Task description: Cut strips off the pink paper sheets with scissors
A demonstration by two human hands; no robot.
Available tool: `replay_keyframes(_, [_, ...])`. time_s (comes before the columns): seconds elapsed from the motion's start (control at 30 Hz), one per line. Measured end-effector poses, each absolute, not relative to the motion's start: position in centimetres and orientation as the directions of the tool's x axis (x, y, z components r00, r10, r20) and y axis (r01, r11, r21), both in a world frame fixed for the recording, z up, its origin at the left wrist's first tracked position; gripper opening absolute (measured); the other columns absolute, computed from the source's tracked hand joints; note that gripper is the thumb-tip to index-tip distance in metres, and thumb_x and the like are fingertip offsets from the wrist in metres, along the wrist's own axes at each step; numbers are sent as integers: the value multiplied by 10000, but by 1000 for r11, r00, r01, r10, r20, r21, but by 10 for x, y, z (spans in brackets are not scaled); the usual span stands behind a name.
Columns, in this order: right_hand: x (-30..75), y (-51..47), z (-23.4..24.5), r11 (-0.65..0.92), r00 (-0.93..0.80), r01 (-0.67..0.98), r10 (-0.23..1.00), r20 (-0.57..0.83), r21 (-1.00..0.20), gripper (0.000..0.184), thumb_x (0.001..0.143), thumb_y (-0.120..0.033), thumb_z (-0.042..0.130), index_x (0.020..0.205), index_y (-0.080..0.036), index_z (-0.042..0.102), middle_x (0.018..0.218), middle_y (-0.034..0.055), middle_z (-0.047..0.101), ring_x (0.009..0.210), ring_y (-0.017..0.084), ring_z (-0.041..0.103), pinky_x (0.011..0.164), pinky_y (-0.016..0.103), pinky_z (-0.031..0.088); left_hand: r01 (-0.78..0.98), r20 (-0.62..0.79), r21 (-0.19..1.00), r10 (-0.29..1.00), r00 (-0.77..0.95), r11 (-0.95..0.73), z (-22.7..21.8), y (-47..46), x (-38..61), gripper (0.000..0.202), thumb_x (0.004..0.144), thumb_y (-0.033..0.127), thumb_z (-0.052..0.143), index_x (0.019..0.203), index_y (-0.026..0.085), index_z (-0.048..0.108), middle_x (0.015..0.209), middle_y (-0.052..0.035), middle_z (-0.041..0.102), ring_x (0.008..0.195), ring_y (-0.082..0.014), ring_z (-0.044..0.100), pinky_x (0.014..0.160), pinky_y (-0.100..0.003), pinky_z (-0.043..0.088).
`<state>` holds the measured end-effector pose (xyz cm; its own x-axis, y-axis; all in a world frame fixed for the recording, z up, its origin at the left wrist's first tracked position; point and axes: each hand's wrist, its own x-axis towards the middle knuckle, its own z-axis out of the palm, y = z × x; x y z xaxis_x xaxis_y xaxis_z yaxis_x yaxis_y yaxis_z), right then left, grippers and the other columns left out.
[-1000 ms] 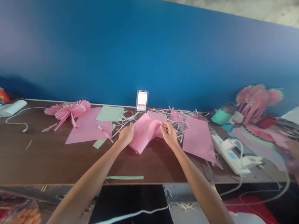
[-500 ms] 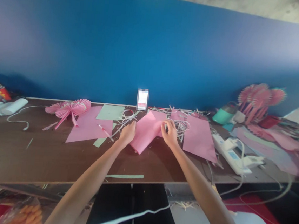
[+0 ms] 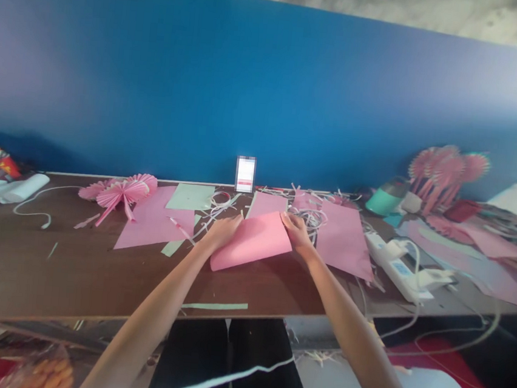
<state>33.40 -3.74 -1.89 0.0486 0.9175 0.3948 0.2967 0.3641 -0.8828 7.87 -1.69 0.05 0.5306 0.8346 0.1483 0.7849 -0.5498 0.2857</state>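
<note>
The folded pink sheet (image 3: 252, 241), bowed up a second ago, now lies flat on the table (image 3: 72, 273). The left hand (image 3: 222, 233) and right hand (image 3: 298, 233) have spread to its far corners.

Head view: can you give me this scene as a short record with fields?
Surface: brown wooden table
Left hand: touching the far left corner of a pink paper sheet
Right hand: touching its far right corner
Sheet: lying on the table
Left of it: pink pleated paper fans
Right of it: white power strip
Behind: blue wall panel
</note>
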Motion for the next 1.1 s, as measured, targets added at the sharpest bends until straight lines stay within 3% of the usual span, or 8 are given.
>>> replay_keyframes(0.13, [334, -38, -17, 384, 16, 365, 908, 418, -848, 349, 802, -489, 548, 650, -176, 573, 595, 2, 500, 572, 137, 437, 530, 262, 339, 778, 132, 276, 824, 550, -564, -2, -16, 80, 398, 959, 374, 192, 1015, 182, 536, 957, -103, 654, 807, -252, 603, 701, -306, 375])
replay_keyframes(0.37, [338, -37, -22, 381, 32, 375, 906, 423, -845, 334, 811, -465, 531, 696, -165, 622, 663, 23, 593, 612, 166, 508, 564, 272, 372, 756, 147, 358, 833, 533, -547, -11, -9, 78, 379, 952, 371, 250, 1007, 173, 568, 1046, -105, 644, 908, -256, 602, 748, -317, 404])
replay_keyframes(0.8, [344, -33, -26, 382, 41, 384, 903, 428, -841, 321, 799, -467, 533, 694, -174, 609, 625, 18, 582, 580, 150, 509, 544, 266, 378, 697, 136, 485, 833, 537, -529, -22, -5, 74, 397, 950, 403, 246, 838, 176, 552, 888, -99, 639, 816, -226, 616, 716, -314, 429])
replay_keyframes(1.1, [347, -31, -24, 398, 38, 391, 894, 446, -830, 299, 795, -445, 550, 688, -173, 613, 624, 15, 576, 584, 151, 504, 548, 267, 376, 720, 125, 474, 848, 515, -507, -21, -6, 75, 336, 948, 343, 241, 843, 178, 515, 846, -86, 629, 740, -205, 594, 681, -314, 420])
